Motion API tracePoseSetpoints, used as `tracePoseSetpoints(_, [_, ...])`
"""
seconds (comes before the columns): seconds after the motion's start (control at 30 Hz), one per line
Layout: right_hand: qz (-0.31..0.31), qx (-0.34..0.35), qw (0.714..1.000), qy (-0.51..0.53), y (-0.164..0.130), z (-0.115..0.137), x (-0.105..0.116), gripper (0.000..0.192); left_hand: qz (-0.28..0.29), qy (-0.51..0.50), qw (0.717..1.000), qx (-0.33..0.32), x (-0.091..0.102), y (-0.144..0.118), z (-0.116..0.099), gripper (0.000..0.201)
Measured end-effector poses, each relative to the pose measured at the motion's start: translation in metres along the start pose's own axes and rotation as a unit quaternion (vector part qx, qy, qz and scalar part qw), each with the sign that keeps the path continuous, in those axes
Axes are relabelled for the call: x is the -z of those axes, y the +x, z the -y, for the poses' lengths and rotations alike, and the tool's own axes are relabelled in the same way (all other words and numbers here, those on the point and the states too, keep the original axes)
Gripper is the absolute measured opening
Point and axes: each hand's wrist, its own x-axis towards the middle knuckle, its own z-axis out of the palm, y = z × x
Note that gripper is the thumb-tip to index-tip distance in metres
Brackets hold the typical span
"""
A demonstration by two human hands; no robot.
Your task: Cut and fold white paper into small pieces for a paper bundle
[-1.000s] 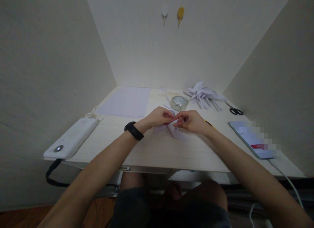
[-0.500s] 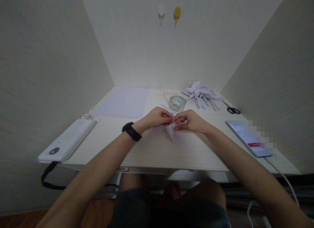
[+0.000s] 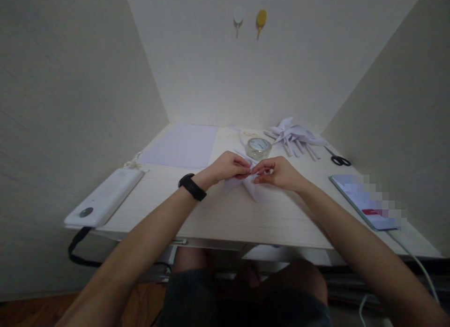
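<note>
A white paper pinwheel [image 3: 251, 189] is between my hands over the middle of the desk, its folded blades spreading toward me. My left hand [image 3: 232, 166], with a black watch on the wrist, pinches the paper near its centre. From the other side my right hand [image 3: 277, 172] has its fingertips closed on the same paper, almost touching the left fingers. What lies right under the fingertips is hidden. Just behind my hands a roll of clear tape [image 3: 258, 148] lies flat on the desk.
Several finished paper pinwheels [image 3: 295, 134] are piled at the back right, near black-handled scissors [image 3: 340, 160]. White paper sheets [image 3: 183, 145] lie at the back left. A white power bank-like device [image 3: 105, 198] sits at the left edge, a tablet [image 3: 363, 203] at the right. Walls enclose the desk.
The whole view has shifted slightly, so everything appears a little further right. Both hands keep their pinch on the pinwheel, with only small finger movement.
</note>
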Motion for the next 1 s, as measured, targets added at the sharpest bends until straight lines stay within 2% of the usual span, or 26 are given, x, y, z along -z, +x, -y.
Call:
tracePoseSetpoints(0.27, [-0.03,-0.016,0.999,0.009,0.002,-0.006,0.0,0.021,0.024,0.007,1.0,-0.002,0.005,0.001,0.004,0.009])
tracePoseSetpoints(0.5, [-0.003,-0.02,1.0,0.02,0.0,-0.001,0.001,0.021,0.042,0.027,0.998,-0.034,0.006,0.004,0.01,0.009])
tracePoseSetpoints(0.83, [0.001,-0.025,1.0,0.019,-0.001,-0.005,-0.002,0.019,0.048,0.054,0.996,-0.044,0.006,0.005,0.012,0.008])
tracePoseSetpoints(1.0, [-0.008,-0.013,1.0,0.0,-0.002,-0.003,-0.002,0.05,0.049,0.093,0.991,-0.086,0.009,0.008,0.017,0.01])
